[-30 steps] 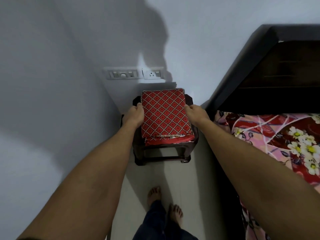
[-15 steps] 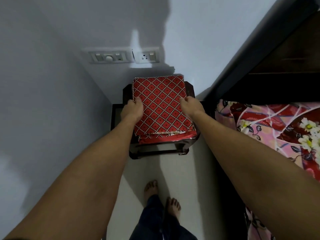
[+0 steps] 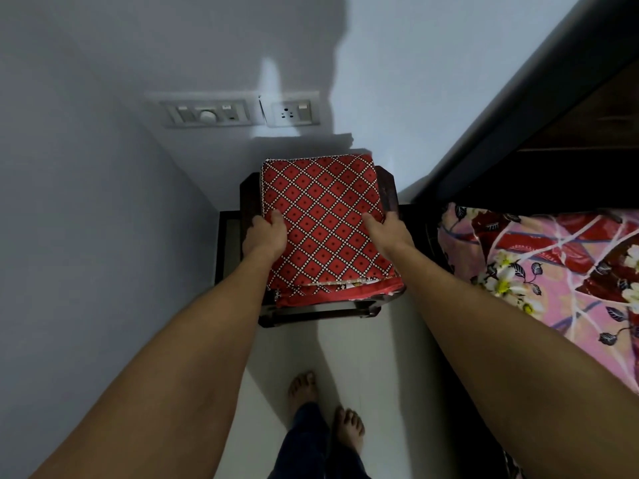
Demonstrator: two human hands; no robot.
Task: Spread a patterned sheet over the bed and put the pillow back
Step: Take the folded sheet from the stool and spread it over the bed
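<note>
Item: folded patterned sheet (image 3: 321,223), red with a white-dotted diamond grid. It lies flat on a dark wooden stool (image 3: 318,313) in the corner, left of the bed (image 3: 539,257) and just below the wall switch panel (image 3: 211,114) and socket (image 3: 292,114).

Hold: the left hand (image 3: 264,233) grips the sheet's left edge and the right hand (image 3: 389,229) grips its right edge, both at about mid-length. Each thumb lies on the top face. The other fingers curl round the sides and under the bundle, so their spread cannot be told.

Handling, as judged: a soft, light, thick cloth bundle in several layers, not fragile and not slippery. It is likely to sag or fan open if lifted by one edge. The loose layer ends show at the near edge, above a plain red fold. The present two-sided grip, with fingers beneath, looks the soundest place to take it.

Surroundings: the bed carries a pink and red floral cover, and a dark headboard (image 3: 587,108) stands at its far end. Bare feet (image 3: 301,388) stand on the pale floor near the stool.

Not determined: no pillow is in view. Most of the bed is cut off at the right. The stool's seat is hidden under the sheet. Whether the plain red fold belongs to the same sheet cannot be made out.
</note>
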